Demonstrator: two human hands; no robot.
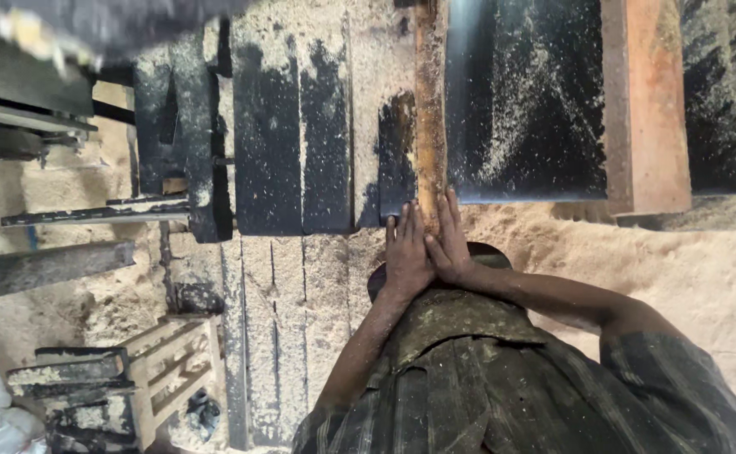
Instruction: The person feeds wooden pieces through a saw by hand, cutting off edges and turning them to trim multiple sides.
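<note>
A narrow orange-brown wooden strip (428, 109) runs away from me along a gap in the dark, sawdust-covered machine table (523, 101). My left hand (406, 252) and my right hand (450, 240) lie side by side with fingers stretched flat. Their fingertips rest on the near end of the strip at the table's front edge. Neither hand wraps around anything. My sawdust-dusted shirt fills the bottom of the view.
A wider reddish plank (647, 101) lies on the table to the right. Dark table slabs (267, 143) and metal bars (90, 210) stand on the left. A small wooden frame (170, 370) sits at the lower left. Thick sawdust (679, 269) covers the floor.
</note>
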